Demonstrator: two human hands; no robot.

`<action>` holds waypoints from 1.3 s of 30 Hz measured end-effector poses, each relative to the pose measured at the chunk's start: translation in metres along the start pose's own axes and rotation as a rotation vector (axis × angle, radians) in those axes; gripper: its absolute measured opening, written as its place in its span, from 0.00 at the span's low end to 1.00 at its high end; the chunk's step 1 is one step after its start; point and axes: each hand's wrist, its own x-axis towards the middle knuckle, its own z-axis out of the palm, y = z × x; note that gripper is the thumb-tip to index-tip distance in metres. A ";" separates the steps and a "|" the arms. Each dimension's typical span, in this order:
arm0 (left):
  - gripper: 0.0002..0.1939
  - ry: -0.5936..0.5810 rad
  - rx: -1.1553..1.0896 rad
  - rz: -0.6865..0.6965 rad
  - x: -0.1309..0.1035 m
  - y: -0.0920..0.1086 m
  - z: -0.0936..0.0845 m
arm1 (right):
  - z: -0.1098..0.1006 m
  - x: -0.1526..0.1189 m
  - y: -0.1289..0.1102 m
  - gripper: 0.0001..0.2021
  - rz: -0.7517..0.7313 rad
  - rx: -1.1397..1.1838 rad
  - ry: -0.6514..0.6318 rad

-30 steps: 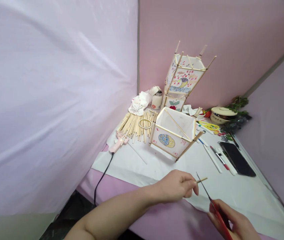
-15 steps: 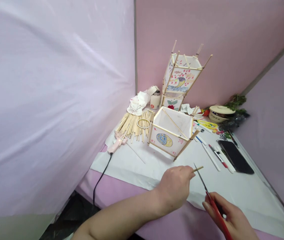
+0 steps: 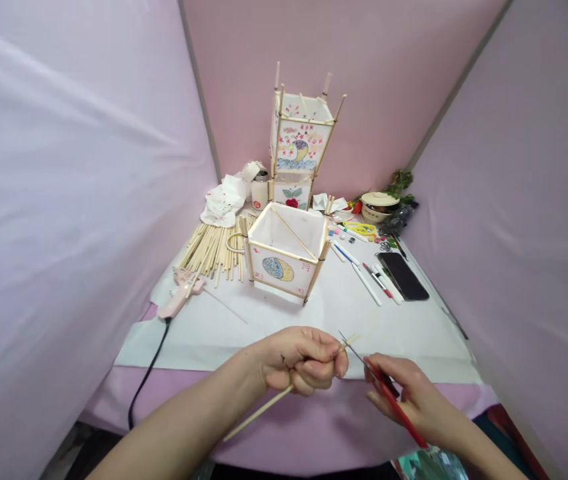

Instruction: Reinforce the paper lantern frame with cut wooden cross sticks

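Note:
My left hand (image 3: 309, 360) is closed around a thin wooden stick (image 3: 259, 415), whose short end pokes out past the thumb while the longer part slants down toward me. In my right hand (image 3: 409, 387) is a pair of red-handled scissors (image 3: 399, 410), its blades at the stick's short end beside my left fingertips. Whether the blades press into the wood I cannot tell. Just beyond my hands stands a square lantern frame (image 3: 284, 287) of sticks and white panels, with a blue and yellow round drawing and one diagonal stick across its open top.
Behind it rises a taller painted lantern (image 3: 304, 143). To the left lie a bundle of sticks (image 3: 209, 250) and a pink glue gun (image 3: 179, 300) with a black cord. Pens (image 3: 379, 283), a black phone (image 3: 403, 275) and a lidded bowl (image 3: 379, 207) are on the right.
The view has swung right, so the table things appear further left. My left hand has turned, bringing the long part of the stick into sight. The scissors remain at its short end.

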 end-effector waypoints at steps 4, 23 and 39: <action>0.13 0.484 0.389 0.195 0.012 0.001 0.006 | 0.001 0.004 -0.002 0.13 0.143 0.103 0.063; 0.12 0.781 1.107 0.294 0.023 -0.001 0.018 | 0.011 -0.004 0.016 0.12 0.151 0.268 0.074; 0.14 0.332 0.198 0.020 0.025 0.017 0.019 | 0.008 -0.002 0.019 0.11 0.059 0.308 0.085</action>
